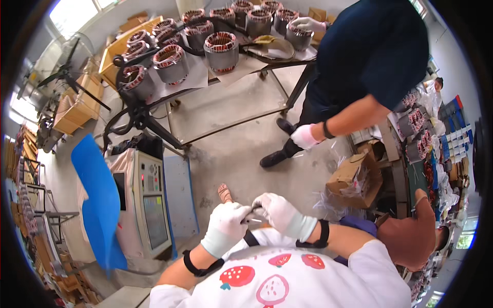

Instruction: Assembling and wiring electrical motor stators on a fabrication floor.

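My left hand (pixel 225 229) and my right hand (pixel 284 215), both in white gloves, meet in front of my chest. The fingers of both are closed in a pinch. Between them shows a small, thin, greyish piece (pixel 251 215), too small for me to name. Beyond my hands, out of reach, a wheeled metal table carries several motor stators (pixel 222 53), grey cylinders with reddish-brown copper windings. At the table's right a co-worker in dark clothes rests one gloved hand (pixel 309 24) on a stator; that person's other gloved hand (pixel 305 136) hangs down.
To my left stands a machine cabinet (pixel 154 205) with a screen and buttons, beside a bent blue sheet (pixel 100 205). A floor fan (pixel 65 69) is at the far left. On the right lie an open cardboard box (pixel 354 179), more stators (pixel 411 123) and a seated person (pixel 408 233).
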`<state>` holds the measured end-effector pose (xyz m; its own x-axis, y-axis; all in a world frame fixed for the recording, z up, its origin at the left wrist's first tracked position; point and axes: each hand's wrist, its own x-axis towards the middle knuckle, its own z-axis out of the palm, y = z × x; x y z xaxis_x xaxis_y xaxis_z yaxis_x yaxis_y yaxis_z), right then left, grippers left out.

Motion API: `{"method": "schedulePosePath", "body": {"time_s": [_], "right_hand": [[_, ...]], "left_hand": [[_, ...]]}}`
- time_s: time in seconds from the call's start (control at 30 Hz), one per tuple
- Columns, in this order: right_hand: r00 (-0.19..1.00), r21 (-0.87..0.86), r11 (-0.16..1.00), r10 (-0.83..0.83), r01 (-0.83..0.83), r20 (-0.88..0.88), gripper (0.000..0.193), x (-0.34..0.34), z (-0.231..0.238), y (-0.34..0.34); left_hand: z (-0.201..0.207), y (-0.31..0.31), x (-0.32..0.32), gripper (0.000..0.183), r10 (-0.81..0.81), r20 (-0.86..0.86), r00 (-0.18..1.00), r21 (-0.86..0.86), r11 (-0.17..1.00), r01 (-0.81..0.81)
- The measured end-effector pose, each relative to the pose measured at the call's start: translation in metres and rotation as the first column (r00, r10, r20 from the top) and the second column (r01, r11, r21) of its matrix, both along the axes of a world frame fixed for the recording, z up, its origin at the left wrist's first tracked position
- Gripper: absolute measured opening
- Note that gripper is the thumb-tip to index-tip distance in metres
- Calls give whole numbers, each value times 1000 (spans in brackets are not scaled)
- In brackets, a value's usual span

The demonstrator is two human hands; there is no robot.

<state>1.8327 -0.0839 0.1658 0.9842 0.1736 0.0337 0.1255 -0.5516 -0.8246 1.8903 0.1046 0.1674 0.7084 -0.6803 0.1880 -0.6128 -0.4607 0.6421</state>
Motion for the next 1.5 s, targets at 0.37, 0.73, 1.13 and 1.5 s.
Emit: {"method": "schedulePosePath", "body": {"time_s": [0.37,0.73,1.13,1.5], "right_hand": [[987,170,981,-64,90,-148,12,288,-36,-66],[959,353,926,-30,133,-281,11,464,-76,-145],[928,399,845,-272,357,-253,22,569,-47,-169],[879,350,811,-469,468,-89,26,580,-65,-177]], "left_hand": [[-24,-60,299,17,5,-361,932,95,995,31],[-37,-140,494,16,96,-630,771,207,977,47],[-30,-130,626,21,233,-504,832,250,961,-118],[-21,-134,673,38,-57,-38,998,313,948,66]]}}
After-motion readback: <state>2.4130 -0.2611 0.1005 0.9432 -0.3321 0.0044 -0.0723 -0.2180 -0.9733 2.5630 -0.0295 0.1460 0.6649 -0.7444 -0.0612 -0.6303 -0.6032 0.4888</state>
